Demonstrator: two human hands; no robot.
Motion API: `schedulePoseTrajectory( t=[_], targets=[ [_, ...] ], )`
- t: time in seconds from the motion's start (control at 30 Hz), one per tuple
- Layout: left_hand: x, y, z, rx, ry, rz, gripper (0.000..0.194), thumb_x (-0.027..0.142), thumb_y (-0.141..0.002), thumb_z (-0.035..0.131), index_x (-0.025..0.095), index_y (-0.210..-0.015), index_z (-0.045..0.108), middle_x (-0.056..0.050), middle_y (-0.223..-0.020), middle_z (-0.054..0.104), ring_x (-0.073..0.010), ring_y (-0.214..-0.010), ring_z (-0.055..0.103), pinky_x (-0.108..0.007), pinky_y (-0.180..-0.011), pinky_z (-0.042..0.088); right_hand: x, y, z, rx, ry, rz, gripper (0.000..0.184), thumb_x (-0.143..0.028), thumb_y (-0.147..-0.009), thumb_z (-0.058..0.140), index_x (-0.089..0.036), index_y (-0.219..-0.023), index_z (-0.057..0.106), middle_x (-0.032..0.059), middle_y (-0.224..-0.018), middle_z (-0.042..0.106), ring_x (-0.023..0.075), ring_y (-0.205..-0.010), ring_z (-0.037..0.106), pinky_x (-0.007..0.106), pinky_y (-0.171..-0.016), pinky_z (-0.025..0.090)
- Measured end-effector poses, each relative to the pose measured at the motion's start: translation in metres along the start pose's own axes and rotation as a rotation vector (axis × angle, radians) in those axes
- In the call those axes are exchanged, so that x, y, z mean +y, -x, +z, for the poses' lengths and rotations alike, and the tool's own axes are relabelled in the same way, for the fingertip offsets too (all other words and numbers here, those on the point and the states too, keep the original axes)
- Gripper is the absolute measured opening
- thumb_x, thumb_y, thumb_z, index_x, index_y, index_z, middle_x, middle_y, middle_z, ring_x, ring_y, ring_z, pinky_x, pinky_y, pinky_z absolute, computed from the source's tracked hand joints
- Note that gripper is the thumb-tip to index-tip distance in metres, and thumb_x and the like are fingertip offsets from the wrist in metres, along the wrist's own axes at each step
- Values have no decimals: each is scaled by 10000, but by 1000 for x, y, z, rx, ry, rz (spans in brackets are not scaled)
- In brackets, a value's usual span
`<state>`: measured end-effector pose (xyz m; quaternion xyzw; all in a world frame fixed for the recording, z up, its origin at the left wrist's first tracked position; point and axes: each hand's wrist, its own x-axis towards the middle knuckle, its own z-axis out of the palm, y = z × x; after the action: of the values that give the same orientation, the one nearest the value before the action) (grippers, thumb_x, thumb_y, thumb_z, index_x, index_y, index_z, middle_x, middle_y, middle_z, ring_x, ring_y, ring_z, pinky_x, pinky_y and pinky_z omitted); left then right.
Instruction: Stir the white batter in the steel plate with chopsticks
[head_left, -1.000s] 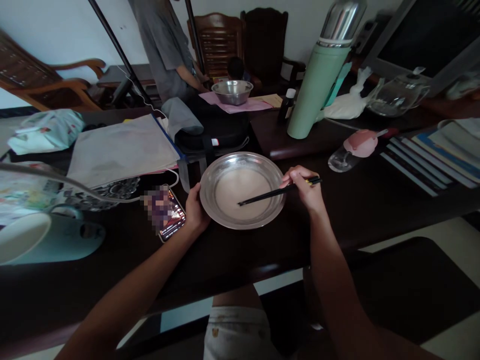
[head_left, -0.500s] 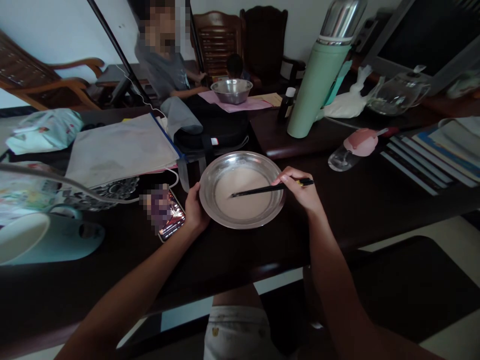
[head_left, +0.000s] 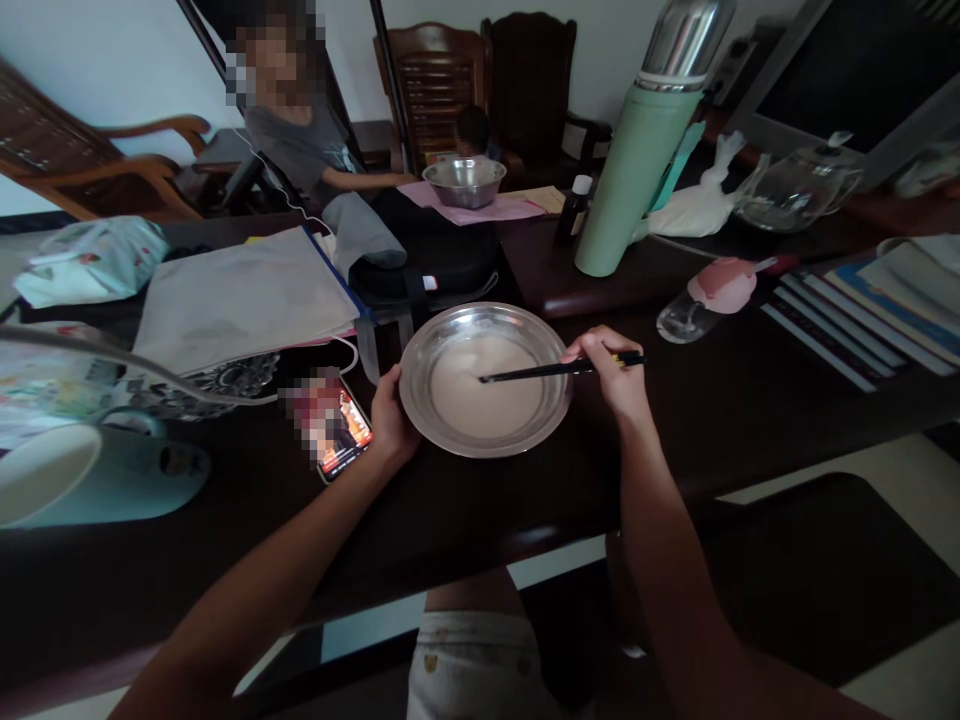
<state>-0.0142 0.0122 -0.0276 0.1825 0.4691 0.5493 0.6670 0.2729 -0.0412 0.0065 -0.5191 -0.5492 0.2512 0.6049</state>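
Pale blue, the mug [head_left: 120, 480] is standing at lower left; the phone [head_left: 346, 432] is lying beside my left hand [head_left: 391, 422], which is holding the left rim of the bowl [head_left: 484, 448], half curled, fingertips hidden. The bowl is sitting mid-frame, and I'm judging that low, even strokes suit its pale liquid [head_left: 484, 410]. Right of centre, my right hand [head_left: 621, 386] is pinching the chopsticks [head_left: 534, 371], fingers closed, tips dipping in.
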Motion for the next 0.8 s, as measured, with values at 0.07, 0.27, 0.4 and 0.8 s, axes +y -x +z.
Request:
schedulePoseTrajectory(
  t=[0.07,0.27,0.4,0.8],
  targets=[
    [0,0,0,-3,3,11,261,500,-794,809,242,-800,773,-52,-817,830,-379,-1126,807,-455,-963,665,0,0,0,-12,-45,17,540,-772,-930,717,-275,-733,790,9,-641,758,207,-640,738,380,-703,626],
    [4,5,5,9,20,-17,249,467,-773,810,222,-792,767,-61,-800,823,-362,-1096,812,-433,-954,667,-2,0,1,-118,7,-34,502,-731,-922,764,-277,-712,803,19,-755,809,218,-782,783,385,-783,624],
    [6,8,7,41,15,-35,227,437,-822,760,212,-797,769,-75,-826,835,-358,-1096,811,-436,-958,668,-1,1,1,-30,-56,-5,497,-734,-944,740,-281,-752,806,-2,-664,766,197,-659,744,373,-712,618],
    [-2,-2,-2,-20,0,46,315,523,-733,849,225,-803,776,-50,-798,819,-372,-1116,807,-430,-971,652,-2,0,2,-37,-64,27,549,-784,-912,735,-262,-754,802,2,-626,757,200,-615,744,366,-686,632]
  ],
)
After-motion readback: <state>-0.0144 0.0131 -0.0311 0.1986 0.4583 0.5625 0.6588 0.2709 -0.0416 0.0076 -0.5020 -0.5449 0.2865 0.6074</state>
